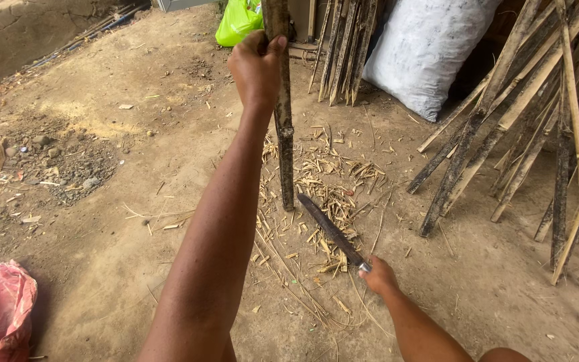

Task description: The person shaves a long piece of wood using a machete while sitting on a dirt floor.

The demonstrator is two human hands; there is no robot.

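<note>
Outdoors, the left hand (pixel 257 64) was closed around a dark stick (pixel 283 127), gripping it near its upper part and holding it upright, with the lower end resting on the dirt ground (pixel 135 167) below the hand. The right hand (pixel 378 276) was clenched on the handle of a long dark knife (pixel 331 231), whose blade slanted up and away from that hand, its tip close to the foot of the stick. Pale shavings (pixel 326 188) lay scattered between and around both hands. Beyond the right hand, more sticks (pixel 504 134) leaned in a row. Past the left hand stood a white sack (pixel 427 50) and a green bag (pixel 237 21). A pink bag (pixel 1 308) lay well off beside the left arm.
</note>
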